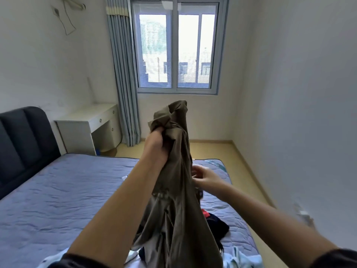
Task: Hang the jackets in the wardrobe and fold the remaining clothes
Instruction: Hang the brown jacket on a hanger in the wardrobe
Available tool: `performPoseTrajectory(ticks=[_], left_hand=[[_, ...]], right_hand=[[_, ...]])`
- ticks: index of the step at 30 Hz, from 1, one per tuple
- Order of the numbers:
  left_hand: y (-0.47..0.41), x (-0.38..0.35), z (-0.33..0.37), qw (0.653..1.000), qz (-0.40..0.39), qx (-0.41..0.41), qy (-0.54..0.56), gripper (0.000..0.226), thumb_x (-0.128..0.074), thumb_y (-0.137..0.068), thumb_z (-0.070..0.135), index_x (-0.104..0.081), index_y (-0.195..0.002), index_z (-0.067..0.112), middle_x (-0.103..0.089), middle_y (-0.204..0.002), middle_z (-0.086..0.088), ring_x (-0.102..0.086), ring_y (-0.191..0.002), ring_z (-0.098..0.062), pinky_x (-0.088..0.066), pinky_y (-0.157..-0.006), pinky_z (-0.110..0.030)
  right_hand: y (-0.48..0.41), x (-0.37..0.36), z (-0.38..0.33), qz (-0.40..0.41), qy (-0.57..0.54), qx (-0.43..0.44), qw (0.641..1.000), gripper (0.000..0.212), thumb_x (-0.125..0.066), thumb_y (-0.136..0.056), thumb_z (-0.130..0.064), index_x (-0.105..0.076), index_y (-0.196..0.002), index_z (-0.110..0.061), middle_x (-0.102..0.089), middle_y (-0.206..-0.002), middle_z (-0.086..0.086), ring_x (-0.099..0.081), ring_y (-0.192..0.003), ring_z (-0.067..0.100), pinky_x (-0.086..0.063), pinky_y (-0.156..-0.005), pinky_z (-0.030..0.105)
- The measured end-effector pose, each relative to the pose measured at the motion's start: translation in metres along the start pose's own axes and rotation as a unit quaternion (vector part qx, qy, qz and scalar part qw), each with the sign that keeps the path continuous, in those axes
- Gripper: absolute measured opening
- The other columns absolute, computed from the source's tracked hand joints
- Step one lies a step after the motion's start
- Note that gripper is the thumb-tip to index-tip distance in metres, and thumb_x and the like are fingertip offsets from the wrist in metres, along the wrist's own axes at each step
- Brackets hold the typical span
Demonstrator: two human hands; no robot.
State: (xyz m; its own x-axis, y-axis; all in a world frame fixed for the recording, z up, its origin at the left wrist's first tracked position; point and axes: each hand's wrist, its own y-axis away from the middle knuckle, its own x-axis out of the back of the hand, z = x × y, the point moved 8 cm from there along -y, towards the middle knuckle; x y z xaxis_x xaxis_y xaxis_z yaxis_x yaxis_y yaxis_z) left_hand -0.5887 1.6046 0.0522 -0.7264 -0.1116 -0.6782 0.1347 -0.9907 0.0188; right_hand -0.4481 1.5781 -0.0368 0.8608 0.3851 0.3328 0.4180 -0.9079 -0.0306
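While the left hand (157, 143) bunches the top of an olive-brown garment (173, 200) in a closed fist and lifts it above the bed (58, 190), the cloth hangs down in a long twisted drape toward the near edge of the mattress. The right hand (201, 176) sits just beside the drape, about midway down, fingers loosely curled and partly open; whether it pinches a fold or only touches the cloth cannot be told, since the fabric covers the fingertips.

By my reading, this is the sorting step: the piece is raised to see what it is, jacket or something to fold. A drawcord and a faint printed patch show on the front, but the shape is too bunched to settle the kind. The next move calls for finding two matching points, shoulders or waistband corners, and shaking the cloth out flat so it can go either on a hanger or down on the bed.

More clothes lie in a pile (214, 223) at the near right of the bed, dark and red pieces, with pale blue ones at the bottom edge. No wardrobe is in view.

Writing: the printed patch is too blurred to read, and a teal label (216, 164) at the far corner of the mattress carries text that is also illegible.
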Motion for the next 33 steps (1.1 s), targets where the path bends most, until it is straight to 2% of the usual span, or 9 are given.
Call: performPoseTrajectory(ticks=[3, 6, 8, 13, 16, 18, 23, 28, 33], left_hand=[[0.002, -0.006, 0.003, 0.999, -0.016, -0.004, 0.044, 0.026, -0.036, -0.099, 0.012, -0.06, -0.095, 0.003, -0.069, -0.07, -0.01, -0.067, -0.061, -0.019, -0.055, -0.056, -0.026], [0.0, -0.001, 0.013, 0.997, -0.02, -0.014, 0.073, 0.023, -0.035, -0.099, 0.01, -0.057, -0.104, 0.003, -0.058, -0.085, -0.013, -0.058, -0.073, -0.021, -0.051, -0.076, -0.032], [0.0, 0.004, 0.017, 0.998, -0.018, -0.011, 0.057, 0.024, -0.033, -0.099, 0.007, -0.057, -0.096, 0.002, -0.057, -0.081, -0.013, -0.058, -0.068, -0.02, -0.053, -0.069, -0.029], [0.009, 0.002, 0.012, 0.999, -0.044, 0.007, 0.028, 0.029, -0.031, -0.099, 0.007, -0.058, -0.091, 0.0, -0.067, -0.061, -0.011, -0.066, -0.052, -0.018, -0.055, -0.051, -0.025], [0.007, -0.001, 0.016, 0.997, -0.059, 0.001, 0.044, 0.029, -0.031, -0.099, 0.006, -0.058, -0.093, 0.0, -0.068, -0.064, -0.012, -0.068, -0.055, -0.019, -0.057, -0.053, -0.027], [0.004, 0.007, 0.023, 0.998, -0.053, -0.006, 0.04, 0.028, -0.033, -0.099, 0.008, -0.06, -0.094, 0.001, -0.07, -0.068, -0.012, -0.069, -0.058, -0.02, -0.056, -0.053, -0.027], [-0.017, 0.08, 0.036, 0.99, 0.079, -0.022, -0.113, 0.025, -0.034, -0.095, 0.001, -0.059, -0.094, 0.008, -0.06, -0.08, -0.014, -0.063, -0.063, -0.022, -0.052, -0.053, -0.027], [-0.014, 0.135, -0.005, 0.946, 0.119, 0.055, -0.297, 0.027, -0.028, -0.091, -0.01, -0.051, -0.091, 0.004, -0.047, -0.068, -0.013, -0.05, -0.056, -0.023, -0.045, -0.043, -0.023], [-0.01, 0.14, -0.037, 0.916, 0.058, 0.119, -0.38, 0.033, -0.047, -0.093, 0.0, -0.047, -0.126, 0.0, -0.06, -0.106, -0.018, -0.06, -0.087, -0.027, -0.057, -0.06, -0.035]], right_hand=[[0.002, -0.012, -0.02, 0.056, 0.008, 0.069, 0.996, 0.041, -0.067, -0.084, -0.004, -0.05, -0.119, -0.018, -0.061, -0.101, -0.007, -0.059, -0.091, 0.0, -0.051, -0.083, 0.02], [0.012, 0.006, -0.03, 0.234, 0.08, 0.117, 0.962, 0.02, -0.071, -0.08, -0.014, -0.053, -0.077, -0.02, -0.053, -0.068, -0.007, -0.048, -0.062, 0.006, -0.043, -0.063, 0.026], [0.007, -0.007, -0.018, 0.143, 0.083, 0.08, 0.983, 0.028, -0.068, -0.086, -0.023, -0.052, -0.065, -0.016, -0.048, -0.058, -0.004, -0.044, -0.054, 0.008, -0.039, -0.058, 0.029], [0.006, -0.042, 0.018, -0.046, 0.068, -0.055, 0.995, 0.043, -0.071, -0.083, -0.022, -0.055, -0.122, -0.016, -0.066, -0.114, 0.002, -0.063, -0.104, 0.013, -0.051, -0.085, 0.023], [0.004, -0.044, 0.048, -0.007, 0.224, -0.089, 0.971, 0.028, -0.055, -0.092, -0.009, -0.059, -0.119, -0.002, -0.064, -0.117, 0.016, -0.06, -0.109, 0.024, -0.044, -0.079, 0.026], [0.004, -0.031, 0.065, 0.061, 0.156, -0.143, 0.975, 0.029, -0.044, -0.097, -0.004, -0.055, -0.123, 0.002, -0.06, -0.121, 0.02, -0.057, -0.113, 0.031, -0.045, -0.088, 0.032], [-0.003, 0.049, 0.016, 0.232, -0.026, -0.061, 0.97, 0.025, -0.043, -0.094, 0.002, -0.066, -0.089, -0.006, -0.063, -0.084, 0.002, -0.053, -0.087, 0.018, -0.045, -0.066, 0.018], [-0.022, 0.078, -0.056, 0.211, -0.056, -0.001, 0.976, 0.032, -0.041, -0.089, 0.01, -0.069, -0.09, -0.005, -0.068, -0.082, 0.005, -0.061, -0.07, 0.013, -0.051, -0.067, 0.021], [-0.031, 0.086, -0.105, 0.203, -0.093, 0.021, 0.974, 0.037, -0.036, -0.09, 0.008, -0.064, -0.074, -0.01, -0.064, -0.051, -0.005, -0.059, -0.045, 0.006, -0.049, -0.047, 0.014]])
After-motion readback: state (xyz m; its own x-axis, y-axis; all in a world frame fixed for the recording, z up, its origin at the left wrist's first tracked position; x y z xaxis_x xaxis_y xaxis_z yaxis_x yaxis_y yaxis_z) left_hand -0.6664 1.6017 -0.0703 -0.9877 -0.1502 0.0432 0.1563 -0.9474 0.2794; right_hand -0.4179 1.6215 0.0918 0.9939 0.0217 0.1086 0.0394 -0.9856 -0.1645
